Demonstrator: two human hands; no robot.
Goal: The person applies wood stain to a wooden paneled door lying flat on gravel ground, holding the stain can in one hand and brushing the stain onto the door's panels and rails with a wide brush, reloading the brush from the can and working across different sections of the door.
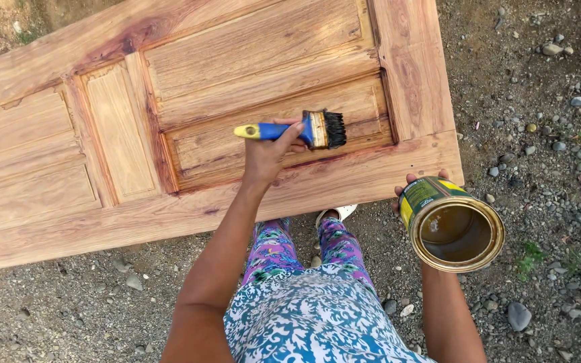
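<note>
Staining in progress: my left hand grips the blue-handled brush over the wooden door's lower panel; my right hand holds the open stain can beside the door's edge. I judge reloading the bristles comes next.

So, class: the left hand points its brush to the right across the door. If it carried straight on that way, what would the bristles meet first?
Probably the raised right edge of the sunken panel on the door. The left hand holds the brush with its bristles just short of that edge; how high they sit above the wood is unclear.
</note>
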